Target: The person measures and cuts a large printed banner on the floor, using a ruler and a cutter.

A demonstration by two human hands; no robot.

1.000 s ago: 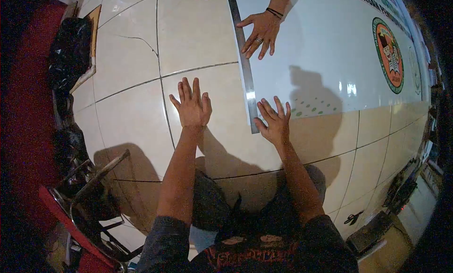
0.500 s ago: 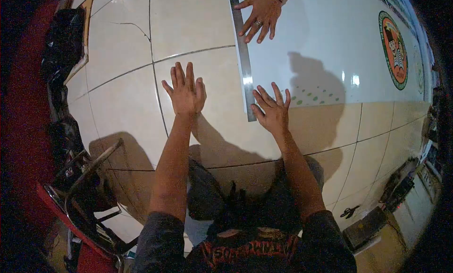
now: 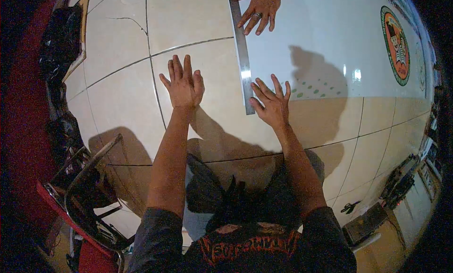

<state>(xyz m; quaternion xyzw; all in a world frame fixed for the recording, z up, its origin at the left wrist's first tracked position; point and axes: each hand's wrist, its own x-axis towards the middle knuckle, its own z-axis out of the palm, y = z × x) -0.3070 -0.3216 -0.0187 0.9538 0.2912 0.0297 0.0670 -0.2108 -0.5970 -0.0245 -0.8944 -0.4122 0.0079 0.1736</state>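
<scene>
My left hand (image 3: 184,86) is spread over the tiled floor (image 3: 198,18), left of a printed sheet, with nothing in it. Fingers apart, my right hand (image 3: 272,103) rests at the near left corner of the glossy white sheet (image 3: 311,23). Its thumb is right beside the lower end of a long metal ruler (image 3: 244,67), which lies along the sheet's left edge. Farther up, another person's hand (image 3: 259,9) with a ring is spread across the ruler and sheet. The sheet bears green dots and a round orange-and-green logo (image 3: 395,46).
A metal-framed chair with red edging (image 3: 80,221) stands at the lower left. Black plastic bags (image 3: 61,42) lie along the left side. Black scissors (image 3: 350,207) and a dark box (image 3: 365,223) are on the floor at the lower right.
The view has shifted slightly, so the ruler, sheet and hands sit a little higher. Both of my hands stay spread in nearly the same places.
</scene>
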